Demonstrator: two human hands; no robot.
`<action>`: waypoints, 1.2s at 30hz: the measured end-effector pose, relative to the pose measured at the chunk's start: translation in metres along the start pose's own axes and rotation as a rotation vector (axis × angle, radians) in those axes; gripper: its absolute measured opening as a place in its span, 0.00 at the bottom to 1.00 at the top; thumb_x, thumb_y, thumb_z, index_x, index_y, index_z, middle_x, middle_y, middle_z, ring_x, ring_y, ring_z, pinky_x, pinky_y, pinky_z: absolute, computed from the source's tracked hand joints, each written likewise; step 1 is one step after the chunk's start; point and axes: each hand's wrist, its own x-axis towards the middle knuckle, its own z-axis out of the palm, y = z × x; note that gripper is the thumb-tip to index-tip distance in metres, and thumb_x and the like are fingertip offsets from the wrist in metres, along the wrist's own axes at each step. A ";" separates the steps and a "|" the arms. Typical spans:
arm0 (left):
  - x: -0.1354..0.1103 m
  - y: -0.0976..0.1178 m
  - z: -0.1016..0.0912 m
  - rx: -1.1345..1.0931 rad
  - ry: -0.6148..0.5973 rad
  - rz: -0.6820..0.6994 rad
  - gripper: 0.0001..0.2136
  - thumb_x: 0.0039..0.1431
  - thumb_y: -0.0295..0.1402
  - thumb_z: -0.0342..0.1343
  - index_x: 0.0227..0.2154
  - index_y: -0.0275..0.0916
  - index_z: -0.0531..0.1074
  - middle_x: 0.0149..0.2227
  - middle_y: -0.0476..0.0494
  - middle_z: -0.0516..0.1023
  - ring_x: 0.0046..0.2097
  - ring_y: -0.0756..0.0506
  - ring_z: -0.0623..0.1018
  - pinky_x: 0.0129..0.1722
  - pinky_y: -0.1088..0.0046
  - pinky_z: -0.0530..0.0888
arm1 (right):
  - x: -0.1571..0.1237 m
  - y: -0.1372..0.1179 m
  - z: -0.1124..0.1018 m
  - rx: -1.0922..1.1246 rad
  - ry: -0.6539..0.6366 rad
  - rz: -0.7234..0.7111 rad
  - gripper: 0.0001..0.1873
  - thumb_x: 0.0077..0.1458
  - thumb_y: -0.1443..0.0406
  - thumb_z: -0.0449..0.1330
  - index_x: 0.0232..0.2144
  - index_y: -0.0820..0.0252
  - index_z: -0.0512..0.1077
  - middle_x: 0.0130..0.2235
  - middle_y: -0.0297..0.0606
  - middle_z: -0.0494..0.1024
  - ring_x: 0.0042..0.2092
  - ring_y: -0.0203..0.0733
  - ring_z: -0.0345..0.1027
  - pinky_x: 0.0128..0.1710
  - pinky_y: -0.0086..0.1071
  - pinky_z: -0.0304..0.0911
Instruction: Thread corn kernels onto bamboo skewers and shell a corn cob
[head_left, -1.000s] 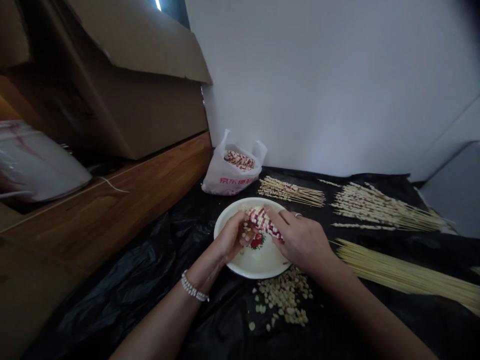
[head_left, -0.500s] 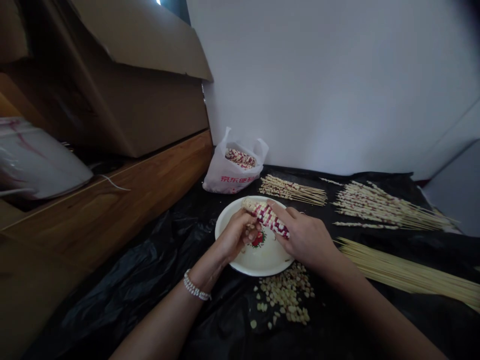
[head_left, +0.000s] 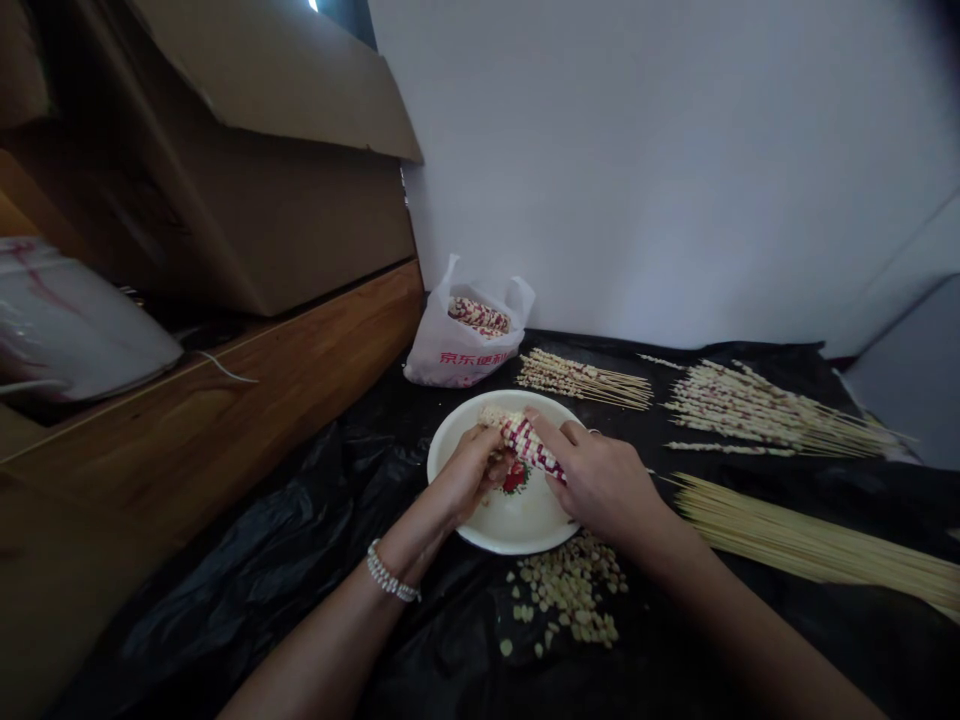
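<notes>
A corn cob (head_left: 527, 440) with white and dark purple kernels is held slanting over a white basin (head_left: 450, 420). My left hand (head_left: 472, 470) grips its left end, fingers curled beneath. My right hand (head_left: 600, 475) is wrapped round the right end, with the thumb and fingers along the upper side. At the cob's far left tip the surface looks pale and bare. A red and green pattern shows on the basin's floor. Loose kernels (head_left: 574, 590) lie in a heap on the black sheet just in front of the basin.
Behind the basin stands a white plastic bag (head_left: 465, 350) with more cobs. Skewers threaded with kernels (head_left: 585, 380) lie to its right, with a larger pile (head_left: 750, 410) beyond. Plain skewers (head_left: 810, 530) lie at the right. A cardboard box (head_left: 300, 200) and a wooden board (head_left: 300, 350) border the left.
The right hand has shifted slightly left along the cob and covers more of it. Both hands still hold it over the basin.
</notes>
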 end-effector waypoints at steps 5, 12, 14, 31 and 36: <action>0.002 -0.004 0.002 0.001 0.132 0.079 0.05 0.43 0.26 0.50 0.25 0.39 0.62 0.14 0.56 0.61 0.15 0.56 0.53 0.17 0.76 0.46 | 0.001 0.006 0.005 0.126 0.023 0.028 0.33 0.52 0.63 0.56 0.61 0.64 0.61 0.43 0.47 0.80 0.38 0.52 0.75 0.33 0.38 0.67; -0.003 0.005 -0.001 -0.184 -0.080 0.057 0.04 0.46 0.27 0.52 0.28 0.37 0.64 0.24 0.49 0.71 0.18 0.57 0.59 0.17 0.78 0.49 | 0.002 0.017 0.006 0.160 0.055 0.037 0.33 0.53 0.64 0.54 0.62 0.63 0.59 0.50 0.49 0.78 0.43 0.52 0.74 0.36 0.40 0.66; -0.004 0.007 -0.001 -0.189 -0.085 0.041 0.06 0.52 0.33 0.53 0.27 0.36 0.65 0.25 0.48 0.70 0.18 0.57 0.59 0.17 0.78 0.49 | 0.002 0.017 0.004 0.147 0.057 0.038 0.33 0.54 0.64 0.54 0.62 0.63 0.59 0.49 0.49 0.78 0.42 0.52 0.74 0.35 0.40 0.65; 0.000 -0.001 0.003 0.035 0.007 0.031 0.07 0.53 0.32 0.49 0.22 0.37 0.63 0.14 0.54 0.60 0.16 0.56 0.56 0.17 0.77 0.49 | 0.001 0.004 0.004 0.051 0.022 0.034 0.32 0.51 0.66 0.56 0.59 0.62 0.63 0.40 0.47 0.78 0.32 0.52 0.73 0.24 0.36 0.57; -0.001 0.002 0.003 -0.077 0.026 0.076 0.05 0.45 0.27 0.51 0.28 0.39 0.62 0.19 0.53 0.67 0.16 0.56 0.57 0.17 0.78 0.48 | 0.001 0.010 0.006 0.101 0.037 0.039 0.33 0.53 0.63 0.54 0.61 0.62 0.60 0.43 0.47 0.79 0.36 0.51 0.74 0.30 0.37 0.61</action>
